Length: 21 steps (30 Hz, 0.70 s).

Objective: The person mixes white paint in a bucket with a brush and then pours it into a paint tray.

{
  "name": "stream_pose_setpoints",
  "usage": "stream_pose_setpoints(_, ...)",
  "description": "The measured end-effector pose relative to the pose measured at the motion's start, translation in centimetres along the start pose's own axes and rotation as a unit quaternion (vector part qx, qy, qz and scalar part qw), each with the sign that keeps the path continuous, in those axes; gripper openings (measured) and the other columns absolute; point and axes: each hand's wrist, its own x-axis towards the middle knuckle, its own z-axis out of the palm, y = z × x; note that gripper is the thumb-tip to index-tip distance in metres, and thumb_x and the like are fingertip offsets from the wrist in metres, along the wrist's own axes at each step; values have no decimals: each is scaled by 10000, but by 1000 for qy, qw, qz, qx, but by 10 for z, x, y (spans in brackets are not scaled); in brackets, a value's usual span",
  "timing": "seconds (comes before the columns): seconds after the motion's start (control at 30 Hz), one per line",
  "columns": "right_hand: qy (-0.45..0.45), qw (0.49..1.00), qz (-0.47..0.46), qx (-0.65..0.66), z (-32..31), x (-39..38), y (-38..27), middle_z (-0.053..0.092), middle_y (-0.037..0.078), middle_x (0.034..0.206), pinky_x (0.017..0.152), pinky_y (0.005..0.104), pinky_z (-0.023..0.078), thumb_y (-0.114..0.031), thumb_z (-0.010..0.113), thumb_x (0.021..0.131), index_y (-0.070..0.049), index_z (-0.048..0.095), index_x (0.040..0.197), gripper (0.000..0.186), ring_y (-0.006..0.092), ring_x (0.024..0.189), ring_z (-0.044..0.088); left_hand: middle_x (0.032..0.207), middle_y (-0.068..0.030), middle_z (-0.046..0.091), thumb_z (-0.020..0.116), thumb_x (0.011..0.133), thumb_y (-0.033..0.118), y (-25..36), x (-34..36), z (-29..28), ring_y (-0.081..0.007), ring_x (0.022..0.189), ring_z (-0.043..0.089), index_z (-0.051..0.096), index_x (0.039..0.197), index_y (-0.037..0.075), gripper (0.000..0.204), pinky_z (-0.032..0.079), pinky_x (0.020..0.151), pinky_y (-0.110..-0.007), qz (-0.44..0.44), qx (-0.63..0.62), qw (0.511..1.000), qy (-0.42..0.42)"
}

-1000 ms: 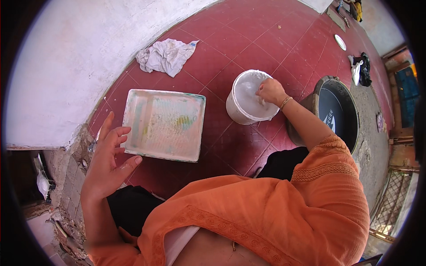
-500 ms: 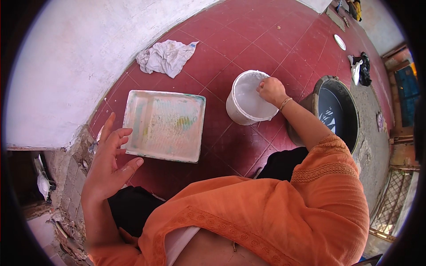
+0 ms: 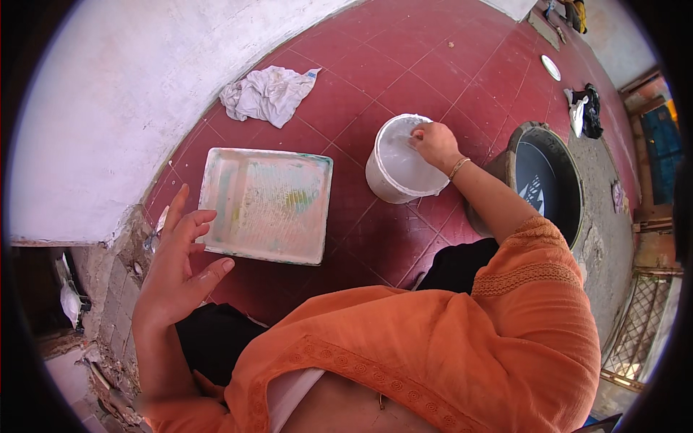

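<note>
A white plastic bucket [image 3: 393,173] stands on the red tiled floor [image 3: 375,238]. My right hand [image 3: 434,143] rests on its far rim, fingers curled over the edge. A white paint tray [image 3: 266,205], stained green and yellow, lies flat to the bucket's left. My left hand [image 3: 177,263] hovers open, fingers spread, just left of the tray's near corner and holds nothing. My orange sleeve fills the lower part of the view.
A crumpled white rag [image 3: 266,94] lies by the white wall [image 3: 108,108]. A large dark round drum [image 3: 545,180] stands right of the bucket. Black and white cloths [image 3: 586,110] and a small white disc [image 3: 551,67] lie farther off. Broken masonry [image 3: 94,289] borders the left.
My right hand has shifted slightly along the bucket's rim. My left hand has stayed open beside the tray, almost unmoved.
</note>
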Motion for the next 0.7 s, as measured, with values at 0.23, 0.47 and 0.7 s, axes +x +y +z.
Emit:
stream_pose_setpoints(0.23, -184, 978, 60, -81, 0, -3, -3, 667, 124, 772, 676, 337, 512, -237, 646, 748, -24, 667, 771, 216, 218, 694, 652, 1491, -154, 94, 672, 721, 14, -2, 0, -1, -243, 1166, 471, 455, 1234, 34, 557, 434, 895, -353, 14, -11, 1000, -1)
stream_pose_setpoints(0.47, -110, 971, 67, 201, 1, 1, -2, 676, 115, 756, 667, 338, 511, -217, 616, 764, -15, 672, 805, 214, 213, 636, 658, 1485, -194, 101, 703, 699, 36, -8, 4, 0, -282, 1186, 450, 449, 1246, 80, 605, 416, 908, -379, 12, -21, 1000, -6)
stream_pose_setpoints(0.7, -46, 991, 23, -122, -7, -4, 0, 650, 165, 858, 804, 404, 486, -205, 617, 748, -8, 668, 803, 210, 313, 881, 612, 1486, -186, 103, 702, 709, 50, -5, -1, -2, -297, 1176, 453, 447, 1247, 83, 596, 418, 910, -389, 7, -6, 1000, -5)
